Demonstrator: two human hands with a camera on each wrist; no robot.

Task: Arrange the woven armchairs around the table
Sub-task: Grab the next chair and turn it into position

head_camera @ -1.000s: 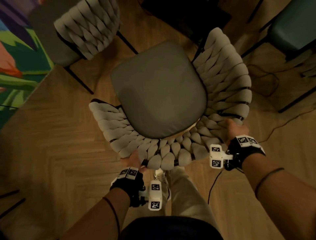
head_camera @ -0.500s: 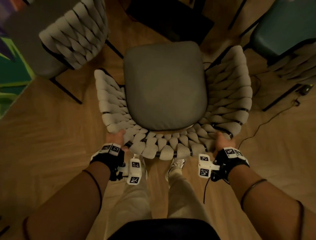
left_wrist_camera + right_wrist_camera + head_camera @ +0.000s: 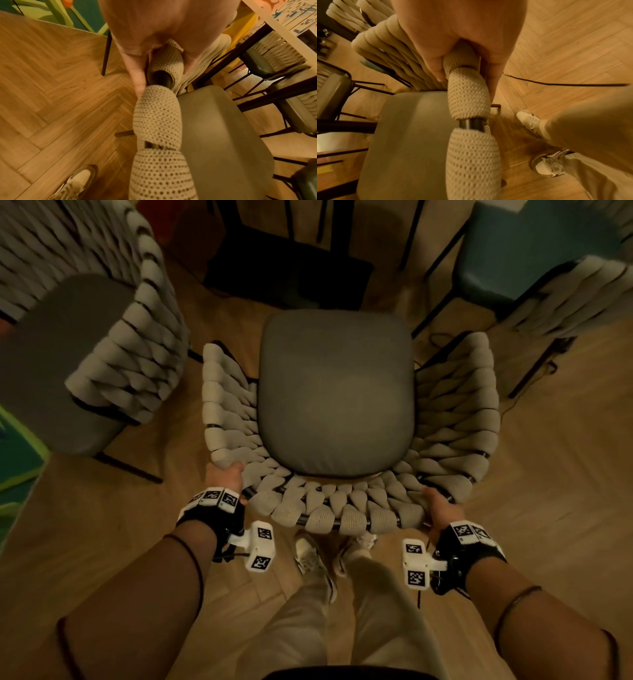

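A woven armchair with beige knitted bands and a grey seat cushion stands in front of me, its curved back towards me. My left hand grips the back rim at its left end, thumb and fingers round a woven band. My right hand grips the rim at the right end, fingers curled round the padded tube. The table's dark frame lies just beyond the chair's front. The table top edge shows at the upper right of the left wrist view.
A second woven armchair stands close on the left. A third with a teal seat stands at the right. A black cable trails over the herringbone floor on the right. A green patterned rug lies at the left. My feet are right behind the chair.
The chair has turned from a slanted position to face the table squarely and has moved between the two neighbouring chairs. Both hands kept their grip and moved with it.
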